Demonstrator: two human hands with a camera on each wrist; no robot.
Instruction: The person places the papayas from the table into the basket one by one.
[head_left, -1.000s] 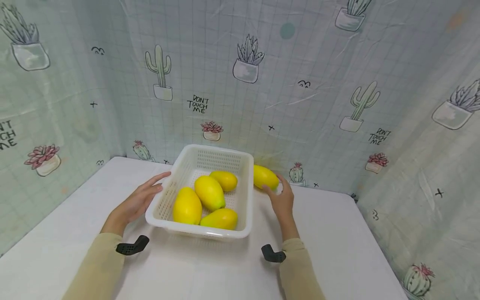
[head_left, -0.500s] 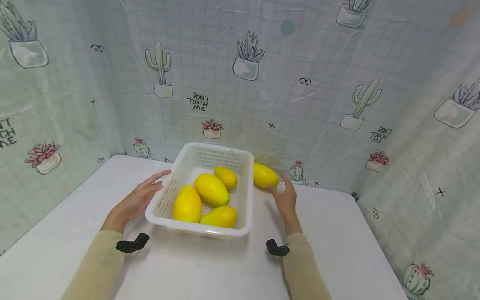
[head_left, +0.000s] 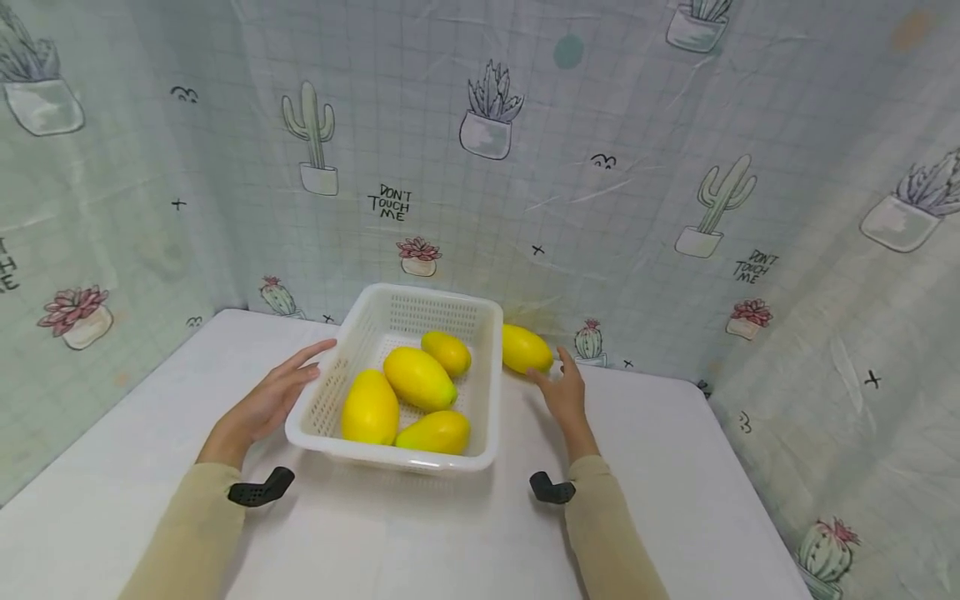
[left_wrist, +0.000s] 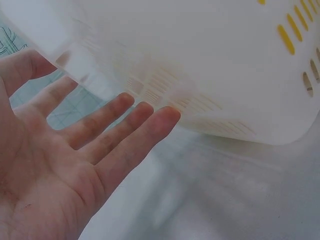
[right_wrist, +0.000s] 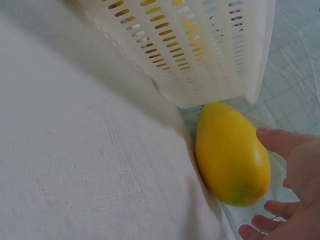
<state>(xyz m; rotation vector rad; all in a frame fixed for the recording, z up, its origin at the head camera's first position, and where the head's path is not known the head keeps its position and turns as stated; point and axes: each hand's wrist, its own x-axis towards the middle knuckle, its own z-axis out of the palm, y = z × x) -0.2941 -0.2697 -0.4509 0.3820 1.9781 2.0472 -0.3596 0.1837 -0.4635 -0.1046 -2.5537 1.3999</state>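
A white plastic basket [head_left: 429, 463] stands mid-table with several yellow mangoes inside, among them a large central mango [head_left: 420, 379]. One more mango [head_left: 527, 348] lies outside, behind the basket's right side by the back curtain; in the right wrist view this mango [right_wrist: 232, 155] shows a greenish end. My right hand [head_left: 566, 398] is spread around that end, the thumb tip [right_wrist: 265, 134] at its side; whether it touches I cannot tell. On the other side, my left hand [head_left: 262, 408] has its fingers extended, the fingertips [left_wrist: 167, 116] at the basket's left wall.
A white cloth covers the table [head_left: 345, 542]. Curtains printed with cacti [head_left: 491, 208] hang close behind it and on both sides. A black wrist device [head_left: 262, 488] sits on the left sleeve, another black device [head_left: 552, 488] on the right.
My right hand has drawn slightly away from the outside mango. Inside the basket, the central and rear mangoes have turned a little. My left hand stays by the basket.
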